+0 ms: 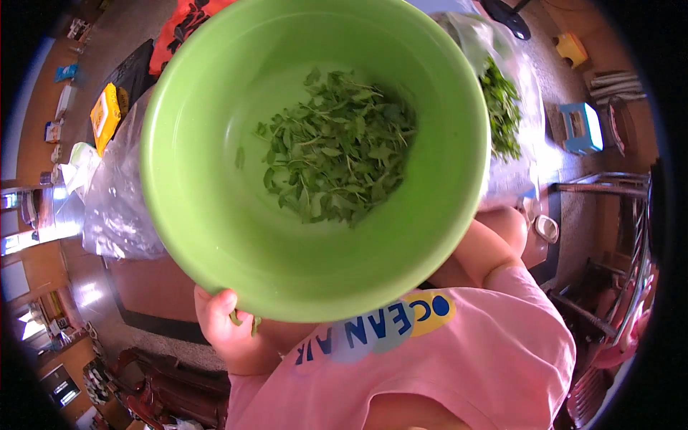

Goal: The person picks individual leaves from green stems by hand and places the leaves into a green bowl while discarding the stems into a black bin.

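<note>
A large light-green plastic basin point(193, 177) is held up and tilted toward me, filling the middle of the view. Inside it lies a loose heap of small-leaved green herb sprigs point(338, 150), mostly right of the basin's centre. My left hand point(223, 322) grips the basin at its lower left edge, the thumb on the rim and a few green leaf bits by the fingers. My right forearm point(486, 247) reaches behind the basin's right side; the right hand itself is hidden there.
On the right, more green herbs point(500, 113) lie in a clear plastic bag point(527, 86). Another plastic bag point(121, 199) and a yellow wipes pack point(106, 115) are on the left. Farther off stand a blue stool point(580, 128), a metal-framed chair point(602, 185) and dark red wooden furniture point(177, 384).
</note>
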The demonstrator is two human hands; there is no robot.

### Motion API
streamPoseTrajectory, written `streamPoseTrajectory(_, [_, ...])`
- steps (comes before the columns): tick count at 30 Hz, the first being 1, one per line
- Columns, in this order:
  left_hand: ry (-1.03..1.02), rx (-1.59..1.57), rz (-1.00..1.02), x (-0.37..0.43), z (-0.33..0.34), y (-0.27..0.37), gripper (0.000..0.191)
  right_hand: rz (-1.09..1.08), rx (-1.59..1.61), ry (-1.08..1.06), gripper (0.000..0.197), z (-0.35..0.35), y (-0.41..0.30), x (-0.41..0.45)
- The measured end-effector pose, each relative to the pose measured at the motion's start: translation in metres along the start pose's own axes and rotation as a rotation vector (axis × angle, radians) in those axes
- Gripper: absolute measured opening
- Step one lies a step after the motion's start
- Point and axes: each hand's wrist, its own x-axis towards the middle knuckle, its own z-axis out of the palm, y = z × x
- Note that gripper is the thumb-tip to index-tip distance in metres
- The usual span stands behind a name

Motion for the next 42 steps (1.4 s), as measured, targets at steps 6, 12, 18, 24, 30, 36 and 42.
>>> streamPoseTrajectory(6, [-0.121,0.318,-0.040,-0.007,-0.006,0.000,0.033,0.076,-0.040,-0.231,0.068,-0.008,-0.003,0.011])
streamPoseTrajectory(12, [-0.036,0.303,0.157,-0.035,-0.019,0.038,0.038,0.285,0.254,-0.444,0.070,-0.118,-0.026,-0.014])
streamPoseTrajectory(18, [-0.394,-0.109,0.063,-0.052,0.046,0.042,0.025,-0.171,0.816,-0.519,0.034,-0.182,-0.072,-0.077])
streamPoseTrajectory(24, [-0.275,0.123,0.140,0.051,0.087,0.047,0.027,-0.371,1.228,0.228,0.007,-0.290,-0.109,-0.075])
streamPoseTrajectory(30, [-0.267,0.077,0.221,0.096,0.109,0.032,0.023,-0.263,0.910,0.620,0.015,-0.311,-0.137,-0.005])
streamPoseTrajectory(36, [-0.158,0.111,0.320,0.070,0.118,0.028,0.018,-0.241,0.808,0.640,0.024,-0.301,-0.152,0.016])
streamPoseTrajectory(42, [-0.322,0.249,0.337,0.062,0.114,0.036,0.020,-0.242,0.764,0.637,0.023,-0.301,-0.144,0.019])
